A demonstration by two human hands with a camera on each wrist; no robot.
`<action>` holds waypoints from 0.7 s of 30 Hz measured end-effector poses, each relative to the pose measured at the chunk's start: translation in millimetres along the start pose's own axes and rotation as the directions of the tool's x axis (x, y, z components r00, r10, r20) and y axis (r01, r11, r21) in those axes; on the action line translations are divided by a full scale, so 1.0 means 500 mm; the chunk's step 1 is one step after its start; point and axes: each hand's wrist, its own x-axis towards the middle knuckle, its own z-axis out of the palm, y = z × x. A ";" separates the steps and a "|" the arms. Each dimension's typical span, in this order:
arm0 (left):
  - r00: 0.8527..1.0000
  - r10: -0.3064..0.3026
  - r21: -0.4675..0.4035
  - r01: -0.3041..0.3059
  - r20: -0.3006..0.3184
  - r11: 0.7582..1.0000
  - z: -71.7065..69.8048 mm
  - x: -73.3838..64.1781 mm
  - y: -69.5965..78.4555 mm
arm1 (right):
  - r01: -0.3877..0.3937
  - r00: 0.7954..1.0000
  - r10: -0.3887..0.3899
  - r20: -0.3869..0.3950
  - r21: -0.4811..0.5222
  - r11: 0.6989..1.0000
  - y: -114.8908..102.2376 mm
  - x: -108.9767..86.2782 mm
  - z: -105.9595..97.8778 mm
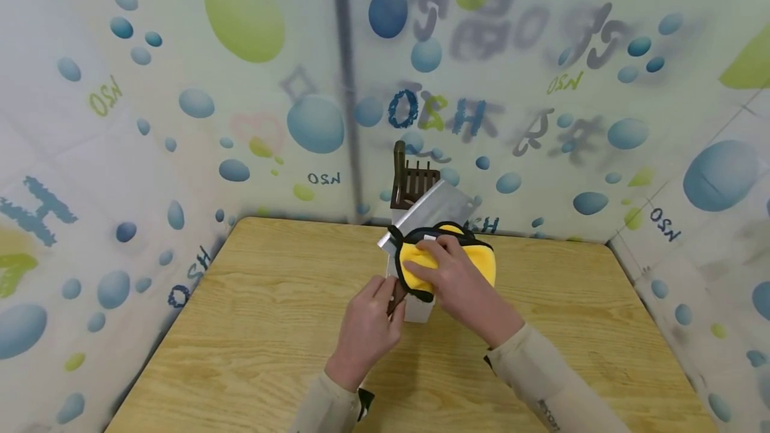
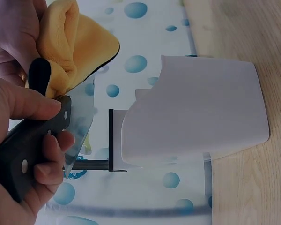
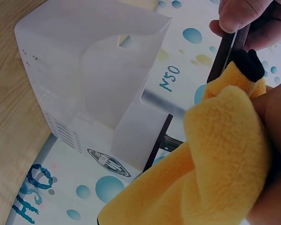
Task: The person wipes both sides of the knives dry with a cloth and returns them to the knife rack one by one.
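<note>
My left hand [image 1: 363, 329] grips the dark riveted handle [image 2: 28, 150] of a cleaver, whose broad shiny blade [image 1: 439, 206] slants up and to the right in the head view. My right hand [image 1: 454, 279] holds a yellow cloth with black edging [image 1: 484, 262] against the lower part of the blade, near the handle. The cloth is bunched up in that hand and hides part of the blade. Just beyond both hands stands a white knife holder [image 2: 201, 108], largely covered by them in the head view.
A dark slotted rack [image 1: 415, 182] with an upright handle [image 1: 399, 166] rises at the back of the knife holder. Everything stands on a wooden table [image 1: 289, 286], with a patterned wall covering [image 1: 289, 172] of blue and green ovals behind and at both sides.
</note>
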 end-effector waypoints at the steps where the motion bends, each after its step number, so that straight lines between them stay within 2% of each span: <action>1: 1.000 -0.001 -0.001 0.001 -0.003 1.000 0.000 0.000 0.000 | 0.005 1.000 -0.005 -0.006 -0.004 1.000 0.000 -0.001 0.001; 9: 1.000 0.019 0.010 -0.019 -0.022 1.000 0.002 -0.001 0.000 | 0.003 1.000 -0.003 0.004 -0.041 0.999 -0.002 -0.002 0.000; 21: 0.999 0.041 0.014 -0.041 -0.003 0.999 0.001 -0.004 0.004 | -0.036 0.999 0.034 -0.034 -0.075 0.996 0.018 0.001 0.008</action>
